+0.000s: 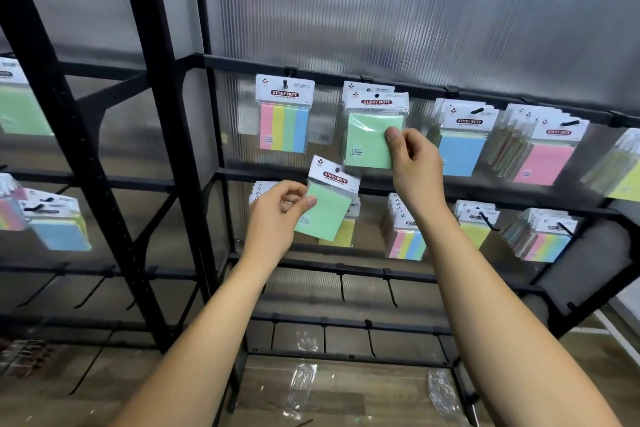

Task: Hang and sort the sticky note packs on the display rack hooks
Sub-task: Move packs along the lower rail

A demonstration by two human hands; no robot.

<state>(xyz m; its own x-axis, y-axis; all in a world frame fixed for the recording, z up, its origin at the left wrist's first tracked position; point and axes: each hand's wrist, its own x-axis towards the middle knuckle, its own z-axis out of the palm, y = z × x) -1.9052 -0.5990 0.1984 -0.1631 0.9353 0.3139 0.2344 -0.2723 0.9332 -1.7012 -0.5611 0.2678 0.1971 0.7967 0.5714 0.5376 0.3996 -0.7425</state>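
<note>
Sticky note packs, green: one loose pack (320, 210) is pinched at its left edge by the left hand (277, 215), thumb on the front face, fingers behind; it is tilted and off any hook. Up and to the right of that hand, the right hand (412, 152) pinches the right edge of a second green pack (370, 142), thumb on the front; this pack's header sits at a hook (375, 94) on the upper rail (329, 74).

Below both forearms: wood-look floor (346, 392) with two clear plastic bags (299, 388) lying on it. Bare black hooks (342, 288) line the lower rails.

Left of the left hand: black rack uprights (152, 149). Left of the right hand: a four-colour striped pack (284, 126) on its own hook. Right of the right hand: blue packs (459, 149), then pink packs (543, 163). Under the right wrist: striped packs (407, 243) on the middle rail.

Behind everything: ribbed translucent panel (381, 10), backing the rack.
</note>
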